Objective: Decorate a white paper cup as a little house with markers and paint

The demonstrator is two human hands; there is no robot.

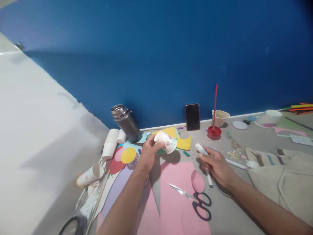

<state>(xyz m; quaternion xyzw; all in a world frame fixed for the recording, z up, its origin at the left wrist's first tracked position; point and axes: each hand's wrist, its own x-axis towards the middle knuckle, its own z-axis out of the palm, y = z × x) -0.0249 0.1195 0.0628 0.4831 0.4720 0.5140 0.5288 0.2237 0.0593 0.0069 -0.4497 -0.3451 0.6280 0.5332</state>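
Note:
My left hand (148, 152) holds a small printed paper cup (166, 141) tipped on its side, above the grey table. My right hand (216, 164) grips a white marker or glue stick (204, 162), its capped end pointing up toward the cup. Between the hands lies pink paper (174, 192) with a curled pink cut-out (197, 181). Black-handled scissors (195, 200) rest on the pink sheet just below my right hand.
A steel flask (126, 122), a phone (192, 116) leaning on the blue wall, a red paint lid with a brush (214, 130), paper cups (91, 174) at left, yellow circle (128, 155), cloth bag (281, 176) at right, markers (299, 108) far right.

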